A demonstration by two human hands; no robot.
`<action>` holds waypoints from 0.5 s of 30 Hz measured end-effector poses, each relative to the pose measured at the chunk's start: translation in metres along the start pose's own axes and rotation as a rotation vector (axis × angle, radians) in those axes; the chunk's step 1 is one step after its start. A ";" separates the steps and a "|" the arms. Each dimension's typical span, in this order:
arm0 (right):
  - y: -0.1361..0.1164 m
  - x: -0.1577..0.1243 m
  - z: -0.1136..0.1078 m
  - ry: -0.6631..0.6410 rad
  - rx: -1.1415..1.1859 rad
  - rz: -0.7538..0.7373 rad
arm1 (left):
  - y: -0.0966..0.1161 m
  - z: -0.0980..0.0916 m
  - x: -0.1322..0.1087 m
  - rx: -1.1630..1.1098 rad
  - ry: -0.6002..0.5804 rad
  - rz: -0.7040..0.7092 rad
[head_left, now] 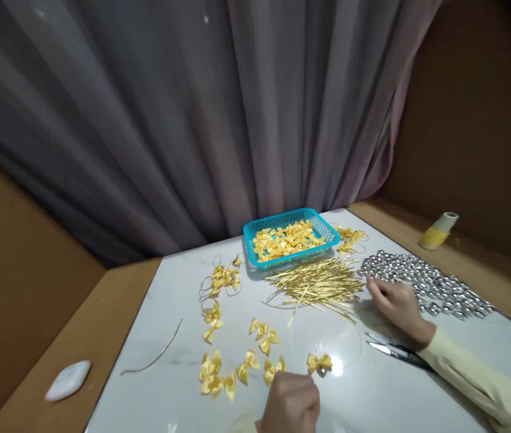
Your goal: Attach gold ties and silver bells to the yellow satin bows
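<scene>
My left hand [291,403] is curled closed at the bottom edge, beside a yellow ribbon bow [275,369]. What it holds, if anything, is hidden. Fingers bent together, my right hand [397,307] is between a heap of gold twist ties [316,282] and a spread of shiny silver beads or bells [436,285]; I cannot make out anything in its grip. Just right of my left hand lies a bow with a silver ball [319,364], a thin looped strand trailing from it. Several loose bows [247,365] are scattered to the left.
A blue basket [291,258] of yellow bows stands at the back. Black-handled scissors [395,353] lie under my right forearm. Finished-looking bow clusters [226,278] sit left. A yellow-and-white cone [438,233] and a white oval device [69,380] rest on side ledges.
</scene>
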State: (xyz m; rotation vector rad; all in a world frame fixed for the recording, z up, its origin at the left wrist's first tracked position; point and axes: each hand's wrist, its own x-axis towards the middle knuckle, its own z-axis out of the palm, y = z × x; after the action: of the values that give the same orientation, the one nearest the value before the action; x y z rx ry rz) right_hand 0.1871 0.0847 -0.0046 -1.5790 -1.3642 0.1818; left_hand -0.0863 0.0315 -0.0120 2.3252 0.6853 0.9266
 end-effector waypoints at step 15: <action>0.017 0.023 -0.018 0.063 0.503 0.267 | -0.015 -0.005 -0.005 -0.020 -0.317 -0.118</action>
State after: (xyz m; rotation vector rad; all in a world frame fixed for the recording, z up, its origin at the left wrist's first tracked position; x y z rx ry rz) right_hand 0.2179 0.0957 0.0024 -1.3160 -0.9563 0.5848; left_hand -0.0964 0.0405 -0.0207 2.3145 0.6667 0.4945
